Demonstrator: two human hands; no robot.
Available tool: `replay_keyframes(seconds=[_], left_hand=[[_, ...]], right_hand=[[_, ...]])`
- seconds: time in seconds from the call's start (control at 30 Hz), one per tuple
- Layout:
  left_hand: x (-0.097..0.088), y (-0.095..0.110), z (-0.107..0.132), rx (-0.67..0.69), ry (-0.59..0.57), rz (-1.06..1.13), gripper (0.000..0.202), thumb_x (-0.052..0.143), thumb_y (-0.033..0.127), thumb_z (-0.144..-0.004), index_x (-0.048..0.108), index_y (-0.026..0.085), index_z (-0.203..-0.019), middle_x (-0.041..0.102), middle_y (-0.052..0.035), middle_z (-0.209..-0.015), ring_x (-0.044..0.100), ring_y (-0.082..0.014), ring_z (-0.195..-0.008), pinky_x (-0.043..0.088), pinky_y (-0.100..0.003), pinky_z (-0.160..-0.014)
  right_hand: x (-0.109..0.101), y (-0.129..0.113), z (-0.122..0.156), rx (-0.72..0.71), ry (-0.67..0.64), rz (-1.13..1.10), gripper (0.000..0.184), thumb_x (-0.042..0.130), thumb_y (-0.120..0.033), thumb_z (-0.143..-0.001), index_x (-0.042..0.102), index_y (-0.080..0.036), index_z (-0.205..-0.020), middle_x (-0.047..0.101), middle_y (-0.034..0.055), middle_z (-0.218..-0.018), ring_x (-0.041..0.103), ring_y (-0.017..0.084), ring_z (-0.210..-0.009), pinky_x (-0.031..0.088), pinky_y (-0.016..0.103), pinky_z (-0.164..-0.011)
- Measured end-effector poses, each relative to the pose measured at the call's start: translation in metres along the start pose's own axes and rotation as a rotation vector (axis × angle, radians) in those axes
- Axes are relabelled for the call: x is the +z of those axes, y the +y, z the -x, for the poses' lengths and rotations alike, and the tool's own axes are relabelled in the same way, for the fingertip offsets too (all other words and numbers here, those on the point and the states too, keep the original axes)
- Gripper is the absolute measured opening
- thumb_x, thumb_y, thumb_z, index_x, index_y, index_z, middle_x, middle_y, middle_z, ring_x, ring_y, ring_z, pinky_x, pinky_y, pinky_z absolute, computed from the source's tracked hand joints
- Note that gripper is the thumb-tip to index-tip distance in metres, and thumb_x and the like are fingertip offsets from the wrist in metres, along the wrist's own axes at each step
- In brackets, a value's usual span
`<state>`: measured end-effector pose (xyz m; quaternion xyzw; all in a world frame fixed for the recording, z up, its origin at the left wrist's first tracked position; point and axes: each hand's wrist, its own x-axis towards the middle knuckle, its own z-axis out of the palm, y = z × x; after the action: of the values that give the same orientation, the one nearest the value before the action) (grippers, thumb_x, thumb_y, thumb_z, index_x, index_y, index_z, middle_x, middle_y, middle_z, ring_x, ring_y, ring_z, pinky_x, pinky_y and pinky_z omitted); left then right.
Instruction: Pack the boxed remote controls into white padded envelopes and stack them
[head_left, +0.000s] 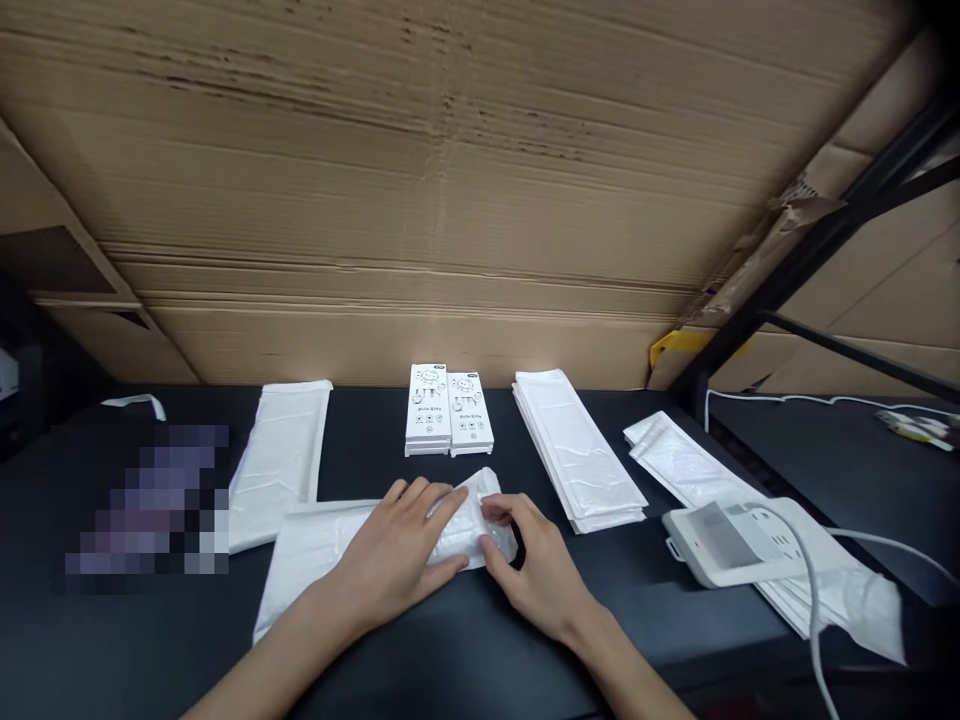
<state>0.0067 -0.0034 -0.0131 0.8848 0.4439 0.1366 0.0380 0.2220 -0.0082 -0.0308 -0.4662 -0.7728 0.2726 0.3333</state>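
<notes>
Palm down and uncurled, the left hand [401,550] lay across the white padded mailer [322,540], while the right hand [538,568] curled at its bubbled right end, thumb and index finger apart there; whether those 2 tips pinched anything could not be told. Brown cardboard [420,200] rose behind a black tabletop [450,650], on which the mailer lay slightly aslant, close in front of the person. Working that end well seemed to call for a steady, light left palm, so the mailer would not skid, and small fingertip moves along its edge, without creasing it. To the right lay a stack of mailers [574,450]; farther right, a white socket block [720,540] rested on more mailers [682,465]. Smallest, 2 piles of printed white boxes [429,410] lay near, just beyond the hands.
</notes>
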Motion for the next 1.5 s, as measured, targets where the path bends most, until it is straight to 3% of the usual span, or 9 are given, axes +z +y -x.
replay_keyframes(seconds=[0.77,0.9,1.13,1.33,1.5], left_hand=[[-0.001,0.007,0.000,0.041,0.052,0.025,0.053,0.059,0.039,-0.088,0.047,0.020,-0.136,0.060,-0.0084,-0.125,0.055,-0.0252,-0.106,0.042,-0.042,-0.092],[-0.001,0.010,0.000,0.043,0.040,0.059,0.054,0.059,0.041,-0.088,0.046,0.021,-0.137,0.061,-0.0081,-0.125,0.055,-0.0252,-0.106,0.042,-0.042,-0.093],[0.005,0.011,0.001,0.051,0.063,0.054,0.077,0.062,0.038,-0.086,0.026,0.016,-0.150,0.061,-0.0093,-0.121,0.056,-0.0247,-0.104,0.041,-0.040,-0.093],[0.008,0.012,0.000,0.061,0.080,0.039,0.077,0.058,0.039,-0.089,0.019,0.017,-0.152,0.061,-0.0097,-0.121,0.055,-0.0251,-0.103,0.040,-0.039,-0.092],[0.011,0.013,-0.003,0.062,0.072,0.010,0.081,0.055,0.027,-0.090,0.005,0.019,-0.154,0.064,-0.0071,-0.108,0.056,-0.0244,-0.096,0.040,-0.039,-0.089]], right_hand=[[-0.002,-0.006,-0.001,0.063,-0.040,-0.189,0.031,0.063,-0.026,-0.083,0.056,-0.023,-0.113,0.065,0.0014,-0.098,0.062,0.015,-0.088,0.050,0.029,-0.085],[-0.003,-0.007,0.000,0.087,-0.058,-0.201,0.024,0.064,-0.028,-0.083,0.058,-0.023,-0.105,0.065,-0.0002,-0.094,0.061,0.015,-0.085,0.049,0.028,-0.082],[-0.003,-0.005,0.000,0.098,-0.074,-0.239,0.014,0.062,-0.028,-0.084,0.054,-0.023,-0.095,0.063,-0.0011,-0.089,0.061,0.014,-0.082,0.048,0.026,-0.078],[-0.002,-0.008,0.000,0.099,-0.091,-0.228,0.010,0.060,-0.027,-0.086,0.054,-0.022,-0.092,0.062,-0.0019,-0.085,0.060,0.013,-0.079,0.047,0.025,-0.076],[-0.001,-0.017,-0.003,0.051,-0.154,-0.190,0.005,0.056,-0.025,-0.089,0.058,-0.023,-0.092,0.059,-0.0049,-0.075,0.051,0.010,-0.064,0.041,0.022,-0.065]])
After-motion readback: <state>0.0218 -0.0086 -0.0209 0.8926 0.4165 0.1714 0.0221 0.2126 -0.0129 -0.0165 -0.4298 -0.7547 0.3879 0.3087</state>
